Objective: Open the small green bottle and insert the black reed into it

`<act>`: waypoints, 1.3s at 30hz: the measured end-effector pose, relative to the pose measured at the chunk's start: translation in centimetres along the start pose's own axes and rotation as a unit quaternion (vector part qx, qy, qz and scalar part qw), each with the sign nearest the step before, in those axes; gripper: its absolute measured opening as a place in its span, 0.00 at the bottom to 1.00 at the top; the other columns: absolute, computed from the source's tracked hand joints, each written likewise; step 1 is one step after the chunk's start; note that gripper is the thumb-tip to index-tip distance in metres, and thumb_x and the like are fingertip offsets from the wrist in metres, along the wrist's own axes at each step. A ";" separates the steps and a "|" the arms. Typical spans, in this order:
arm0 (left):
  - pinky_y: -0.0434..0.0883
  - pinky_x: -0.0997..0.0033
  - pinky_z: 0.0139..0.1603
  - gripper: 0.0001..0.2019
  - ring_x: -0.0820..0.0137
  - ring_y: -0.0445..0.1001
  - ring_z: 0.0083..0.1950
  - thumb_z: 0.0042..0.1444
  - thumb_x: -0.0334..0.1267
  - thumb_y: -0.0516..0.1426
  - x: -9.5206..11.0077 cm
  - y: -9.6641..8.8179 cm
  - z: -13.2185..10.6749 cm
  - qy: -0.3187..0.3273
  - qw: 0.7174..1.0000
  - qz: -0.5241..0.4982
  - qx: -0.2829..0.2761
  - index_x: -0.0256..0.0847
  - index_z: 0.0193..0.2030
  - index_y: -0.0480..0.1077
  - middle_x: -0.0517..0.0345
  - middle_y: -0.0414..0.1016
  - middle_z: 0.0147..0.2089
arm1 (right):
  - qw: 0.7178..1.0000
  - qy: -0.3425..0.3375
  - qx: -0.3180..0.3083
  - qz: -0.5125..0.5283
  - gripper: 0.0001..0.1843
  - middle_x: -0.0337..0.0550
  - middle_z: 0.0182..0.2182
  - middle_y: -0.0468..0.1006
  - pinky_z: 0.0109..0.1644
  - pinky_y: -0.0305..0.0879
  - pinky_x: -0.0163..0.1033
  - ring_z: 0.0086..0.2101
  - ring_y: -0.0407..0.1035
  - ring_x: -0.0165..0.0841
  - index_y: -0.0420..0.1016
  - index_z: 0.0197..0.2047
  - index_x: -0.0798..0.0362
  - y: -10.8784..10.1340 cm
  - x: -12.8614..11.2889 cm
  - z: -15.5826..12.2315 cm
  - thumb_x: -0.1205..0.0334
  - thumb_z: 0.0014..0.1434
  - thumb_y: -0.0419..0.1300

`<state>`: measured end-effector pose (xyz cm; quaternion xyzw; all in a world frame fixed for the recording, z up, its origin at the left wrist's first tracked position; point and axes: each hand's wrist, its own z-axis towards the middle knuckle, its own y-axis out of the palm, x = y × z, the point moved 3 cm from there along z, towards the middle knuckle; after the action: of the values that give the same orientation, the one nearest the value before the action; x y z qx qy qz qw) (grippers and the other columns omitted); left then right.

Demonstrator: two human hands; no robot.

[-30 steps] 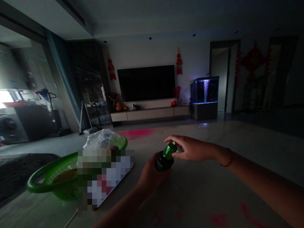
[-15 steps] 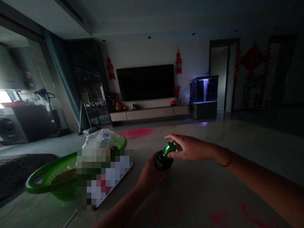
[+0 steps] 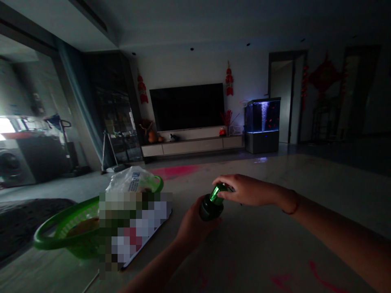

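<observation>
A small dark bottle (image 3: 210, 210) with a shiny green cap (image 3: 216, 194) is tilted a little to the right at the middle of the view. My left hand (image 3: 192, 224) is wrapped round the bottle's body from the left and below. From the right, my right hand (image 3: 235, 188) closes its fingers on the green cap, thumb at its near side and forefinger over its top. The cap sits at the bottle's top; whether it is loose or fixed I cannot tell. Part of the bottle's lower side is hidden by my left hand.
Left of my hands stands a green plastic basket (image 3: 49, 242) with a white plastic bag (image 3: 126, 179) in it. A blurred-out flat item (image 3: 143, 232) leans at its near side. Pink patches (image 3: 281, 280) mark the pale tabletop (image 3: 259, 244). Beyond are a television (image 3: 187, 108) and a lit fish tank (image 3: 265, 118).
My right hand's fingers have come down and closed more snugly over the green cap. My left hand and the bottle stay nearly where they were.
</observation>
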<state>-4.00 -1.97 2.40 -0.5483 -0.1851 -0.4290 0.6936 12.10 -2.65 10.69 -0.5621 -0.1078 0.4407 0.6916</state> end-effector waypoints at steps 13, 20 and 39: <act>0.65 0.70 0.39 0.29 0.66 0.70 0.39 0.38 0.40 0.61 -0.1 0.1 0.1 0.008 1.000 -0.002 -0.008 0.39 0.50 0.60 0.55 0.73 0.40 | 0.999 -0.004 0.010 -0.035 0.17 0.48 0.46 0.67 0.48 0.56 0.37 0.43 0.63 0.33 0.63 0.49 0.54 -0.1 -0.4 0.0 0.61 0.56 0.50; 0.65 0.69 0.39 0.30 0.64 0.70 0.40 0.38 0.41 0.60 -0.1 0.0 0.0 -0.003 1.000 0.012 0.001 0.38 0.51 0.59 0.53 0.73 0.41 | 0.999 0.032 -0.002 -0.029 0.23 0.50 0.47 0.68 0.48 0.56 0.39 0.45 0.63 0.36 0.60 0.52 0.56 -0.2 -0.1 -0.1 0.53 0.56 0.50; 0.65 0.69 0.38 0.30 0.65 0.70 0.39 0.39 0.42 0.61 -0.3 0.0 0.1 -0.001 1.000 0.018 0.004 0.39 0.51 0.60 0.54 0.72 0.40 | 0.999 -0.048 -0.006 -0.018 0.18 0.45 0.43 0.68 0.46 0.56 0.35 0.41 0.62 0.30 0.63 0.50 0.53 -0.5 -0.5 0.0 0.68 0.55 0.51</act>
<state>-4.17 -1.76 2.17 -0.5492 -0.1779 -0.4146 0.7034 12.07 -3.06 11.33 -0.5424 -0.1538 0.4538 0.6900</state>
